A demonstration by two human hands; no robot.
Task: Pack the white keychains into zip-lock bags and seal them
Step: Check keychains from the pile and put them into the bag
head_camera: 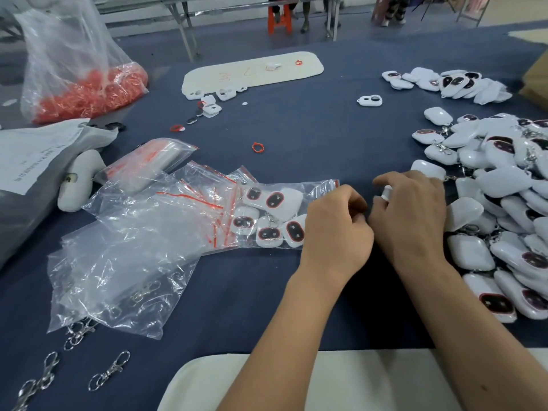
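A grey bag (26, 161) at the left has a white paper label with small print, but it is too blurry to read. The long white pad (252, 72) far back has some orange marks on it that I cannot read either.

Both hands sit close together on the blue table (296, 129). The left hand (336, 226) has curled fingers and pinches the open end of a zip-lock bag (275, 215). Several white keychains lie inside that bag, just left of the hand. The right hand (410, 215) is curled around a small white thing, maybe a keychain, but it is mostly hidden. A big pile of white keychains (504, 203) lies just right of that hand.

Empty bags (127, 262) with red strips lie to the left. A large clear sack (80, 69) holds many orange rings. Silver clips (109, 370) lie near the front edge.
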